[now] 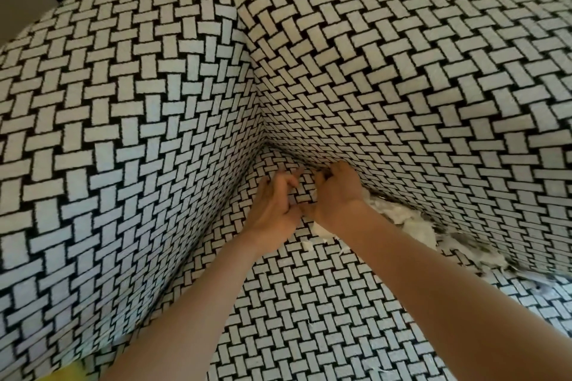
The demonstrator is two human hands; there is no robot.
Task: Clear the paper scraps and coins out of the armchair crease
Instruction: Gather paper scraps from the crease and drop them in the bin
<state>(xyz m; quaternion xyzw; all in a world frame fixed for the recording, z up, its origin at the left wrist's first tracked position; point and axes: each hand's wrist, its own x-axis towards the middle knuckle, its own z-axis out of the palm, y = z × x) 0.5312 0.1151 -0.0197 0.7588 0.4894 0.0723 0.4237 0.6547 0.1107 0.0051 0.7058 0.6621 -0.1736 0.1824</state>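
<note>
Armchair (93,133): black-and-white basket-weave fabric, filling nearly the whole view. Side panel on the left, backrest (387,71) far and right, seat (309,303) near and centre.

Crease (288,155): running from the far corner towards the right, between seat and backrest.

Both forearms bare, reaching in from the near edge towards the far corner.

Right hand (337,195): back of hand up, fingers (335,168) curled down into the crease, tips hidden in the fold. Cannot tell how far closed, nor whether anything held.

Left hand (275,210): just beside the right hand, to its left, resting over the seat close to the corner. Fingers (291,182) bent inwards towards the thumb. Cannot tell whether anything pinched there.

Paper scraps (411,226): white, torn, heaped along the crease to the right of the right hand, spilling onto the seat. A few more pieces showing under the right wrist.

Yellow object (72,373): blurred, at the near left edge; kind not identifiable.
</note>
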